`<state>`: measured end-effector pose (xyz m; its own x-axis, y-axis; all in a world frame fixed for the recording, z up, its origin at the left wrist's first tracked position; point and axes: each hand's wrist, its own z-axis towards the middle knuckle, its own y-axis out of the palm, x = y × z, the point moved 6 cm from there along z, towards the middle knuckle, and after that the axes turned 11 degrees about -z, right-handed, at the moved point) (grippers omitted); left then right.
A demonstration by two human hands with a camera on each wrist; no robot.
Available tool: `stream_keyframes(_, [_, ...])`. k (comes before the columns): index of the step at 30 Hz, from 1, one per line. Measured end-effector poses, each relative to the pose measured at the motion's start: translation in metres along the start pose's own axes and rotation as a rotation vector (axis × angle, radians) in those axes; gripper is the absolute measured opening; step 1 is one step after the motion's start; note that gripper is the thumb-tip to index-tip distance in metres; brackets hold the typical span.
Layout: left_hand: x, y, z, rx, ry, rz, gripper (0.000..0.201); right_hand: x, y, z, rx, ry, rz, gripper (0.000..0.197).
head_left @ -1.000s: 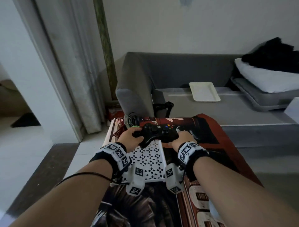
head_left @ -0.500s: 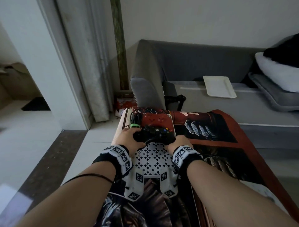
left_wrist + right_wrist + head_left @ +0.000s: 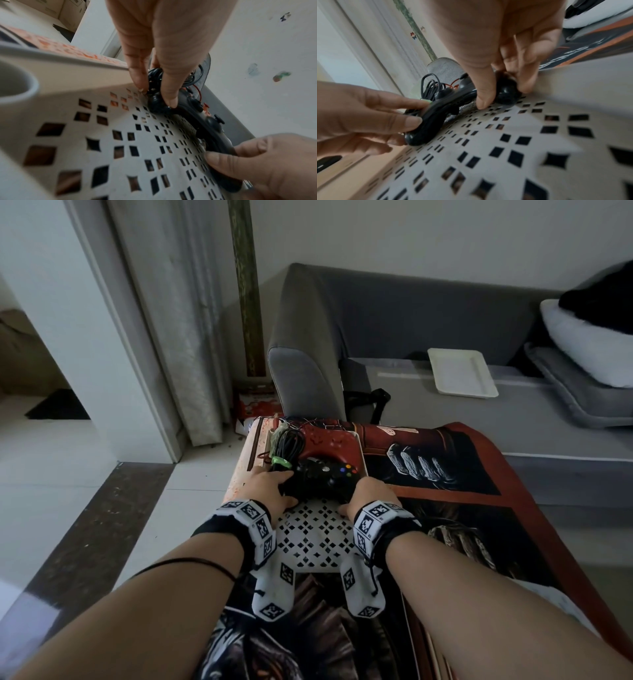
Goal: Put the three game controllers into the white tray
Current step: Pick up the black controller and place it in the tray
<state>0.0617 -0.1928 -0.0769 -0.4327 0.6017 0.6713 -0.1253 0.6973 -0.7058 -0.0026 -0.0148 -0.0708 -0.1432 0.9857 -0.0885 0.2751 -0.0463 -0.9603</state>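
Note:
A black game controller (image 3: 322, 479) with coloured buttons lies low over the floor of a white perforated tray (image 3: 313, 539), and both my hands hold it. My left hand (image 3: 270, 487) grips its left handle (image 3: 157, 104). My right hand (image 3: 368, 494) pinches the right handle (image 3: 506, 93) between thumb and fingers. Just behind it, a red controller (image 3: 330, 441) lies at the tray's far end. A coiled black cable (image 3: 286, 445) with a green tie sits at the far left of the tray.
The tray rests on a red and black printed mat (image 3: 445, 474). A grey sofa (image 3: 394, 313) stands beyond, with a plain white tray (image 3: 460, 373) on its seat and a pillow (image 3: 589, 350) at right. A curtain (image 3: 178, 337) and tiled floor lie to the left.
Both hands have carried the black controller forward and down from above the tray's near part to its floor, close to the red controller. The head view has tipped downward.

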Motion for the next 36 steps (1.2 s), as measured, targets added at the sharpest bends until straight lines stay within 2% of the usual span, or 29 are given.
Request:
stream_keyframes(4, [-0.002, -0.002, 0.001, -0.005, -0.021, 0.008, 0.064, -0.004, -0.001, 0.002, 0.007, -0.022, -0.023, 0.019])
stream_keyframes(7, [0.006, 0.001, -0.004, -0.032, -0.033, 0.039, 0.064, 0.000, -0.003, 0.000, -0.042, -0.034, -0.021, 0.040])
stream_keyframes(10, [0.007, 0.002, -0.004, -0.050, -0.066, 0.053, 0.060, -0.004, -0.003, -0.002, -0.064, -0.054, 0.032, 0.038])
stream_keyframes(14, [0.011, 0.001, -0.013, -0.037, -0.092, 0.054, 0.055, 0.003, -0.004, -0.009, -0.053, 0.011, 0.131, 0.048])
stream_keyframes(17, [0.018, -0.002, -0.025, -0.018, -0.124, 0.072, 0.063, 0.012, -0.009, -0.016, -0.030, 0.019, 0.171, 0.047])
stream_keyframes(19, [0.028, -0.003, -0.036, -0.007, -0.133, 0.087, 0.067, 0.019, -0.013, -0.024, -0.021, 0.008, 0.200, 0.039])
stream_keyframes(23, [0.053, 0.004, -0.055, 0.005, -0.073, 0.102, 0.065, 0.040, -0.027, -0.042, 0.007, 0.016, 0.221, 0.036])
stream_keyframes(27, [0.090, 0.029, -0.075, -0.063, 0.029, 0.083, 0.056, 0.076, -0.043, -0.059, 0.047, 0.036, 0.169, 0.033])
stream_keyframes(31, [0.127, 0.066, -0.095, -0.164, 0.122, 0.021, 0.037, 0.131, -0.055, -0.074, 0.103, 0.125, 0.182, 0.029])
stream_keyframes(34, [0.149, 0.098, -0.110, -0.231, 0.140, 0.009, 0.048, 0.180, -0.056, -0.087, 0.130, 0.207, 0.196, 0.026])
stream_keyframes(36, [0.158, 0.123, -0.116, -0.300, 0.132, 0.047, 0.053, 0.210, -0.054, -0.094, 0.136, 0.252, 0.190, 0.031])
